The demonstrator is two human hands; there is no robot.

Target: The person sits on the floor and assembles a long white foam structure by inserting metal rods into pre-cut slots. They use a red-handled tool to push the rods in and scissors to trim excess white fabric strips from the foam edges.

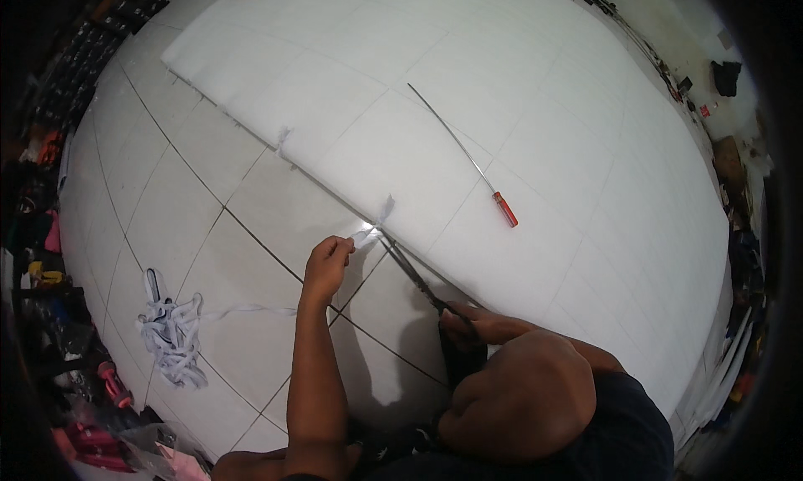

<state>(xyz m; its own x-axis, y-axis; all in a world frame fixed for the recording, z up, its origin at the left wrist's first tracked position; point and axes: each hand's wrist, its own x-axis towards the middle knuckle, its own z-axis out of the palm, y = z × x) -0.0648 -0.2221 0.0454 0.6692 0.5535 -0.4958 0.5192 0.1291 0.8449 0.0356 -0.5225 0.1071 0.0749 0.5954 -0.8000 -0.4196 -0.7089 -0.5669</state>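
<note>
My left hand (328, 259) pinches the end of a white cloth strip (361, 237) at the edge of a large white sheet (535, 104). The strip is knotted around the thin rod-like edge of the sheet. My right hand (464, 320) is closed around the handles of long dark scissors (410, 270), whose tips reach the strip beside the knot. Farther along the same edge sits another tied strip (283, 138). On the sheet lies a long thin tool with a red handle (505, 210), like a screwdriver or awl.
A tangled heap of white cloth strip (174, 335) lies on the tiled floor (192, 197) at the left, with one length trailing toward my left forearm. Clutter (92, 347) lines the left side. More odds and ends (728, 146) stand along the right wall.
</note>
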